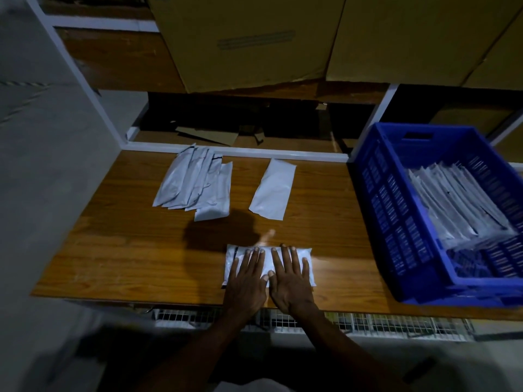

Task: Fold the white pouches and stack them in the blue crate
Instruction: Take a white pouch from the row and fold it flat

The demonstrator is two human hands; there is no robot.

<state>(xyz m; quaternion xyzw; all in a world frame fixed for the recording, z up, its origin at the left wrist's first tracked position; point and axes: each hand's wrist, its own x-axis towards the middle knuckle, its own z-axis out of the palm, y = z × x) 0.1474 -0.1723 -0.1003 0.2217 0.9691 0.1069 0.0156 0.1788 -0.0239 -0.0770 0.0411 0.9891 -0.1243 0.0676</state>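
On a wood-grain table (pixel 121 250), a loose heap of white pouches (pixel 192 182) lies fanned at the far left, thin glossy plastic envelopes apparently waiting their turn. Just right of it a single flat pouch (pixel 272 189) lies apart, seemingly next in line. Near the front edge, the person's left hand (pixel 245 281) and right hand (pixel 291 280) lie side by side, palms down, on a folded pouch (pixel 307 254); the fingers of both are straight and spread, gripping nothing, pressing the slick film flat, likely to set the crease so it does not spring open. At far right a blue crate (pixel 396 210) of slotted, lattice-walled plastic stands on the table within easy reach, holding a slanting row of already folded pouches (pixel 458 202). Brown cardboard boxes (pixel 254 41) fill the shelf behind.
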